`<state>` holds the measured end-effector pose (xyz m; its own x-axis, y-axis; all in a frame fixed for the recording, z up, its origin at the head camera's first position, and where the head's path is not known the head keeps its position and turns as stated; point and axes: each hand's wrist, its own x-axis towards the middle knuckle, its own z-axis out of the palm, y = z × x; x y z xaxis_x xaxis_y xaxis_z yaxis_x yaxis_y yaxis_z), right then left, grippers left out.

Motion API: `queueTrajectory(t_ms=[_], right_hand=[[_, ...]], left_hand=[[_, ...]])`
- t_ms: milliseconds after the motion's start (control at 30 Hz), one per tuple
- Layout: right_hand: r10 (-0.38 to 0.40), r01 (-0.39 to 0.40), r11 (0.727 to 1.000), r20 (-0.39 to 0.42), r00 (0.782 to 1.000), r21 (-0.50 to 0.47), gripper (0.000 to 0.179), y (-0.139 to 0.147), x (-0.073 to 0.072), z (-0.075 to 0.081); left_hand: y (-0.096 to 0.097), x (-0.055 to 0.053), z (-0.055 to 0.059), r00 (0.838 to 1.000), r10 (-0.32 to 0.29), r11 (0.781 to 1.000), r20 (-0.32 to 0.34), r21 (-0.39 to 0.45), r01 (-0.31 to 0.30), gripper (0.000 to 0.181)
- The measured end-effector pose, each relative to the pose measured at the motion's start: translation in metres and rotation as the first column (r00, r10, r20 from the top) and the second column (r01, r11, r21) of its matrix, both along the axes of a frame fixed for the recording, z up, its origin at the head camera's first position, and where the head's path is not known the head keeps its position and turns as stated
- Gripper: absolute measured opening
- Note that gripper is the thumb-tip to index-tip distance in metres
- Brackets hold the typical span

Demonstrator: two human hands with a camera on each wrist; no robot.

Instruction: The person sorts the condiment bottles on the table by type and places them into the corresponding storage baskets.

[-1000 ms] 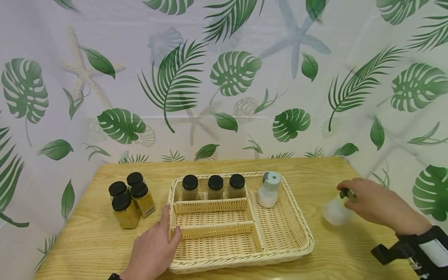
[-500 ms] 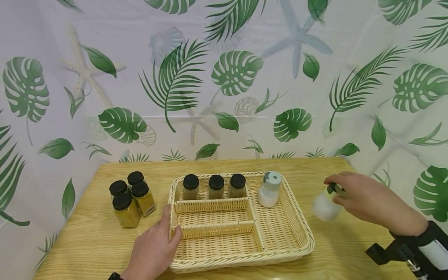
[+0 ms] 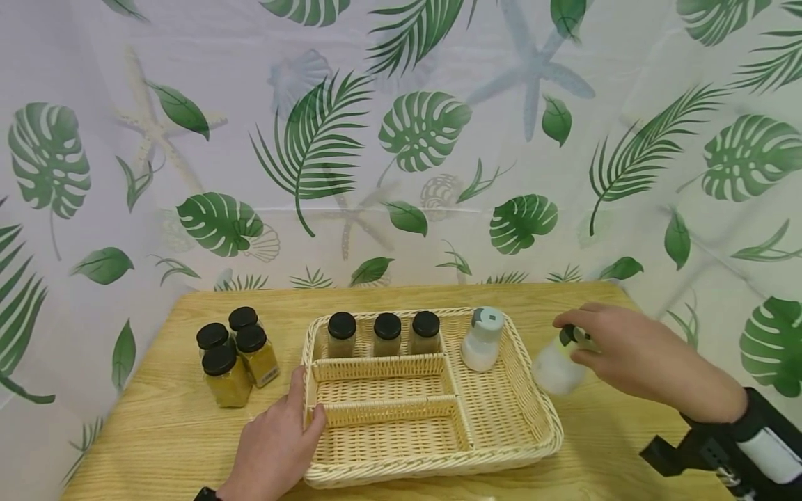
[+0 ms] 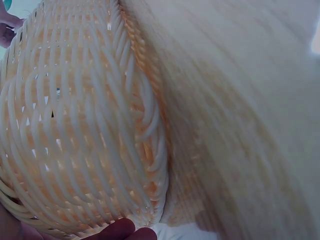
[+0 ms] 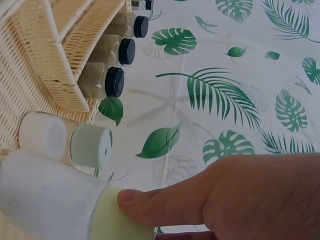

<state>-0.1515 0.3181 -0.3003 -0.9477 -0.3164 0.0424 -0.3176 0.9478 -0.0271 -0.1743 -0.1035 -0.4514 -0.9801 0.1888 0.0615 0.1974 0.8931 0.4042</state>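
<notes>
My right hand (image 3: 639,358) pinches a seasoning shaker (image 3: 556,372) by its pale yellow-green cap with a dark top. White contents show in its clear body, which leans slightly and overlaps the right rim of the wicker basket (image 3: 432,465) in the head view. In the right wrist view the thumb presses on the cap (image 5: 120,215). At the basket's left end, my left hand (image 3: 276,442) grips the rim, with its thumb over the inner side. Inside the right compartment stands another shaker (image 3: 482,341) with a grey-white cap; three black-capped jars (image 3: 386,337) fill the back compartment.
Several black-capped jars (image 3: 228,379) of yellow powder stand grouped on the wooden table (image 3: 150,438), left of the basket. Behind the table hangs a leaf-print cloth (image 3: 401,174). Wicker dividers (image 3: 382,363) split the basket's left part into rows.
My right hand has carried the yellow-green-capped shaker leftward, from the table's right side to the basket's right rim. The left hand keeps its grip, and the basket has stayed put.
</notes>
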Motion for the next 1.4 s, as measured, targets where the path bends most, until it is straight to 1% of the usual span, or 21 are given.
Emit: queueTrajectory(t_ms=[133,333,467,567,667,833,967,1200,1400], right_hand=[[0.028,-0.028,1.0,-0.03,0.999,-0.006,0.039,-0.009,0.0,-0.001],[0.049,-0.05,0.999,-0.037,0.998,-0.014,0.04,-0.025,0.0,0.0],[0.074,-0.075,0.997,-0.034,0.997,-0.027,0.041,-0.036,-0.001,0.001],[0.087,-0.087,0.995,-0.012,0.996,-0.041,0.041,-0.044,-0.002,-0.002],[0.103,-0.102,0.994,0.013,0.995,-0.049,0.04,-0.05,-0.003,-0.006],[0.126,-0.124,0.991,0.033,0.991,-0.059,0.039,-0.057,-0.007,-0.019],[0.134,-0.13,0.989,0.061,0.989,-0.069,0.037,-0.061,-0.011,-0.03],[0.114,-0.109,0.993,0.108,0.988,-0.053,0.034,-0.067,-0.014,-0.044],[0.096,-0.092,0.995,0.136,0.986,-0.034,0.032,-0.071,-0.016,-0.049]], left_hand=[[-0.001,0.0,0.001,1.0,0.001,1.0,0.011,-0.003,-0.001,0.07],[-0.001,0.0,0.0,1.0,0.0,1.0,0.019,-0.001,0.0,0.07],[-0.001,0.0,0.0,1.0,0.0,1.0,0.018,0.001,0.0,0.07],[-0.002,0.0,0.0,1.0,-0.001,1.0,0.016,0.001,0.001,0.07],[-0.001,0.0,-0.002,1.0,-0.002,1.0,0.003,0.002,0.002,0.07],[0.0,0.001,-0.003,1.0,-0.006,1.0,-0.016,0.007,0.006,0.069],[0.0,0.0,-0.003,1.0,-0.004,1.0,-0.014,0.002,0.004,0.07],[0.001,0.0,-0.002,1.0,-0.002,1.0,-0.008,-0.004,0.002,0.07],[0.0,0.0,-0.001,1.0,0.003,1.0,-0.005,-0.009,-0.003,0.07]])
